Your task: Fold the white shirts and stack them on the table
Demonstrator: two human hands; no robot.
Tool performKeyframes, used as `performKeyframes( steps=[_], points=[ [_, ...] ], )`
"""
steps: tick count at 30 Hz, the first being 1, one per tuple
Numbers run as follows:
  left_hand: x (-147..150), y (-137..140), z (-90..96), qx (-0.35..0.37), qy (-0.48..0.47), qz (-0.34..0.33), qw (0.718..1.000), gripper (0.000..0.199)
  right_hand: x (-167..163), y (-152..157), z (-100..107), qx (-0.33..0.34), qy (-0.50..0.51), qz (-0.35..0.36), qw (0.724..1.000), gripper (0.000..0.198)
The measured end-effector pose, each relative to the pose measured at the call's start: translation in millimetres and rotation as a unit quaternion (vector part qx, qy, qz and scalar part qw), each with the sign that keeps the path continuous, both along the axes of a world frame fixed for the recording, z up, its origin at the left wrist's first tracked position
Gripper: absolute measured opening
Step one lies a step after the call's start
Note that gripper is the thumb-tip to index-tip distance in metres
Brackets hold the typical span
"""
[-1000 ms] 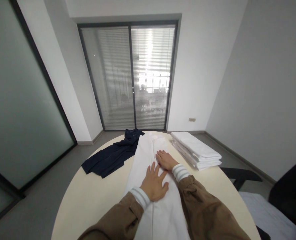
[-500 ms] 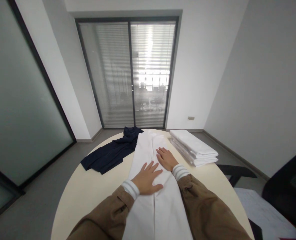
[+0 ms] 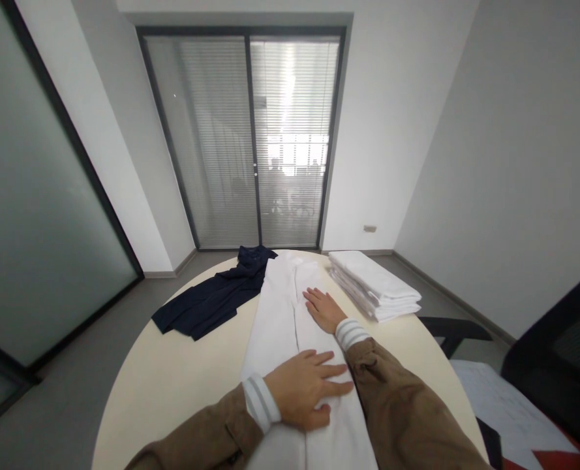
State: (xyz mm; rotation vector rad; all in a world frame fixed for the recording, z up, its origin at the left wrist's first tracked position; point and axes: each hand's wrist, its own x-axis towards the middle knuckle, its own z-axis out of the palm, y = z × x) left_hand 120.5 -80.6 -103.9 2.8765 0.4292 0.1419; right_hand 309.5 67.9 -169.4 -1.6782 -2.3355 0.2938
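Note:
A long white garment (image 3: 274,326) lies lengthwise along the middle of the table, with a dark line running down its centre where two edges meet. My left hand (image 3: 302,388) rests on its near part, fingers spread and pointing right. Farther up, my right hand (image 3: 325,310) lies flat on the garment's right side with its fingers stretched out. Neither hand grips anything. A crumpled navy garment (image 3: 216,294) lies at the left, up against the white one. To the right sits a stack of folded white cloth (image 3: 375,284).
The round cream table (image 3: 137,398) carries all the cloth. Beyond its right edge stands a black chair (image 3: 564,346) with an armrest, with papers (image 3: 500,398) beside it. A glass door with blinds (image 3: 290,196) is at the back.
My left hand has slid toward me and to the right over the white garment, its fingers turning rightward. My right hand stays in place on the cloth. The view has shifted slightly.

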Motion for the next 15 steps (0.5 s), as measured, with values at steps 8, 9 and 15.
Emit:
performKeyframes(
  steps=[8,9,15],
  points=[
    [-8.1,-12.9,-1.5,-0.022,0.010,-0.028,0.999,0.051,-1.7,-2.7,3.0,-0.009,-0.007,0.001,1.000,0.056],
    [-9.6,-14.4,-2.3,-0.033,0.008,-0.033,0.999,0.053,-2.1,-2.8,3.2,-0.007,-0.005,0.000,1.000,0.056],
    [-20.2,-4.9,-0.2,-0.153,-0.031,-0.067,0.986,0.028,-3.2,-1.3,3.0,0.022,-0.001,-0.013,1.000,0.053]
  ],
)
